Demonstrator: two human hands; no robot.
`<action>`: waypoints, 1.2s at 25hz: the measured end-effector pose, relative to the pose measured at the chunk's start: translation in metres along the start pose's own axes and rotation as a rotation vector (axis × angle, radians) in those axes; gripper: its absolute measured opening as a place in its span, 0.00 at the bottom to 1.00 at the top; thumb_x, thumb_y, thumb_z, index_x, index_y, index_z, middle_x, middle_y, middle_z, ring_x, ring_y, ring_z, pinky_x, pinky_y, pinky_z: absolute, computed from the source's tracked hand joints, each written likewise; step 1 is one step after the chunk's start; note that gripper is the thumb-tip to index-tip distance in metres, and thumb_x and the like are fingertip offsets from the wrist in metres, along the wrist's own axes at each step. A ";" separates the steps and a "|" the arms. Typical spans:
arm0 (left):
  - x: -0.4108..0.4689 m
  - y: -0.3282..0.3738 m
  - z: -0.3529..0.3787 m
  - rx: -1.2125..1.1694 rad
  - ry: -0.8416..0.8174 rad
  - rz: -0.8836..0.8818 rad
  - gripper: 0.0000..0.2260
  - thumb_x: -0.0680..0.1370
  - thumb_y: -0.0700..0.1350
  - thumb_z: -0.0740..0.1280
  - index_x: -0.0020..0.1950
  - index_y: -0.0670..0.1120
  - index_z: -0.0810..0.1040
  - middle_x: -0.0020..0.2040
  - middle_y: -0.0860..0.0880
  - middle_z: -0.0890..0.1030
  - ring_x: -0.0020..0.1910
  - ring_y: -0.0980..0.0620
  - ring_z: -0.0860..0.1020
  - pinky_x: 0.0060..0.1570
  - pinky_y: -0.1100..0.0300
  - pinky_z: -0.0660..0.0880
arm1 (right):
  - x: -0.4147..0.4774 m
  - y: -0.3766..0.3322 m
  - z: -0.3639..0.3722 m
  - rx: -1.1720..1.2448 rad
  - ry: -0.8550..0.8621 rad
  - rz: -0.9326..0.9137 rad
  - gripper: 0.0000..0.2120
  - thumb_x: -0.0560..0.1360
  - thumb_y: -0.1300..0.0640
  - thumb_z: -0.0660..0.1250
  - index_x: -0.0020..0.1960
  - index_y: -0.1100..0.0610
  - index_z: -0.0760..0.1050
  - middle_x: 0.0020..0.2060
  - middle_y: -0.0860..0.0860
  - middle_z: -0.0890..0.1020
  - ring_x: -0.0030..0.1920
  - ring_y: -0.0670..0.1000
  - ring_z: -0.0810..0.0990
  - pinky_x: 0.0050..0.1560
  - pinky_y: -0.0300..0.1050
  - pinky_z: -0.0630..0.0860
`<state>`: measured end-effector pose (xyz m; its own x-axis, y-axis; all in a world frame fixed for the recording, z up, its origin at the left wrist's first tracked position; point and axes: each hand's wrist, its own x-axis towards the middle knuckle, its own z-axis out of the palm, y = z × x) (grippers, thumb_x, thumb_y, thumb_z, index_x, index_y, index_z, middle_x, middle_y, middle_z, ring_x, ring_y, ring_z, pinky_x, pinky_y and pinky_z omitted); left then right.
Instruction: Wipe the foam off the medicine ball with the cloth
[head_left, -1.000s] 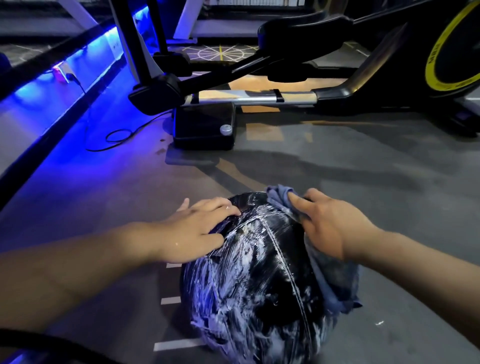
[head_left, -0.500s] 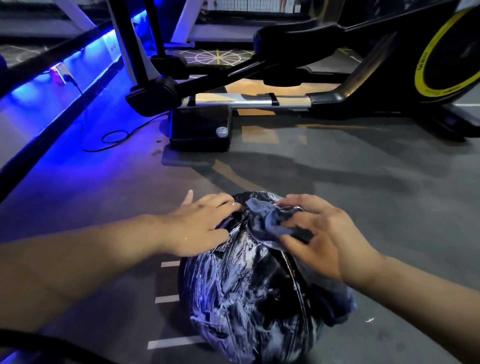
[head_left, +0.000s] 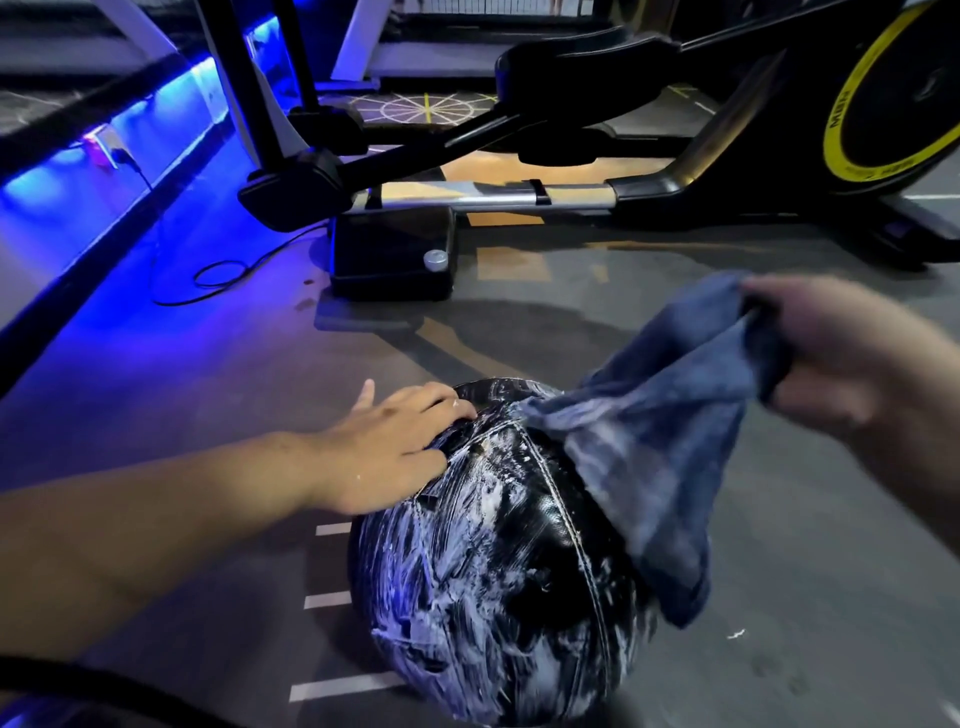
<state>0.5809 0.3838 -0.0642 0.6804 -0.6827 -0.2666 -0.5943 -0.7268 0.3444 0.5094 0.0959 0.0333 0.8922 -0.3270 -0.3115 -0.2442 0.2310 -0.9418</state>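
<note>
Gym floor (head_left: 208, 415) bears medicine ball (head_left: 519, 571) under flat left hand (head_left: 384, 457); right hand (head_left: 831, 358) clutches cloth (head_left: 660, 441) hanging diagonally

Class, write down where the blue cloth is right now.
In the head view, the blue fabric cloth hangs right of centre from the right hand, its lower part draped against the upper right side of the foam-streaked black medicine ball.
</note>
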 end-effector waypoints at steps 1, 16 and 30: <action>0.001 0.000 0.000 -0.001 0.002 0.000 0.25 0.78 0.50 0.53 0.75 0.58 0.57 0.72 0.59 0.58 0.74 0.58 0.56 0.73 0.33 0.39 | -0.008 -0.016 0.001 -0.026 -0.003 -0.075 0.21 0.83 0.58 0.53 0.38 0.60 0.79 0.31 0.52 0.82 0.27 0.44 0.81 0.28 0.39 0.78; -0.002 0.005 0.002 0.038 0.001 -0.004 0.28 0.74 0.52 0.52 0.76 0.57 0.55 0.73 0.58 0.57 0.74 0.57 0.55 0.73 0.33 0.39 | 0.008 0.091 0.015 -1.245 -0.409 -0.848 0.18 0.77 0.43 0.61 0.59 0.49 0.82 0.60 0.46 0.82 0.64 0.48 0.76 0.66 0.49 0.72; 0.002 0.012 0.014 0.075 0.043 0.042 0.28 0.73 0.57 0.51 0.73 0.54 0.59 0.68 0.57 0.59 0.71 0.56 0.60 0.74 0.33 0.43 | 0.031 0.124 -0.004 -1.466 -0.435 -1.098 0.20 0.76 0.58 0.58 0.66 0.58 0.77 0.62 0.55 0.81 0.62 0.53 0.80 0.60 0.47 0.77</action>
<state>0.5692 0.3720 -0.0731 0.6714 -0.7096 -0.2137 -0.6518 -0.7026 0.2855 0.5057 0.1108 -0.0933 0.8208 0.5123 0.2528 0.5479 -0.8312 -0.0946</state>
